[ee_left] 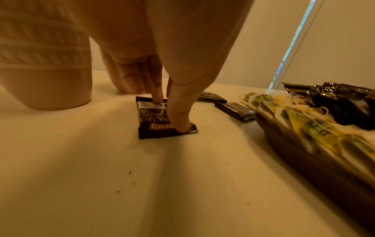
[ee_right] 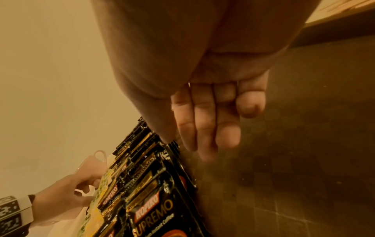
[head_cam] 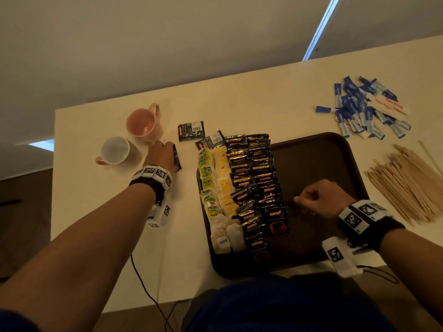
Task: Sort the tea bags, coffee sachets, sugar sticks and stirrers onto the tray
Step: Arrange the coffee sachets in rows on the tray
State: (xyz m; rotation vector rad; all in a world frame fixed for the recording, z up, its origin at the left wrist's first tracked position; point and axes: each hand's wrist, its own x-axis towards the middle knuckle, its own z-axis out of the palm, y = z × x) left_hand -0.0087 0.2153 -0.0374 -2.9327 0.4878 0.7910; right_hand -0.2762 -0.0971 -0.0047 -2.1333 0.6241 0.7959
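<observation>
My left hand reaches to the table left of the tray, and its thumb and forefinger pinch a black coffee sachet lying on the tabletop; the same sachet shows beside the palm from above. The dark brown tray carries rows of green and yellow tea bags and black coffee sachets. My right hand hovers over the tray's bare middle, fingers loosely curled and holding nothing. Blue sugar sticks and wooden stirrers lie in piles on the table right of the tray.
Two more loose black sachets lie just beyond the tray's far left corner. A pink mug and a white mug stand close to my left hand. A cable trails over the near table edge.
</observation>
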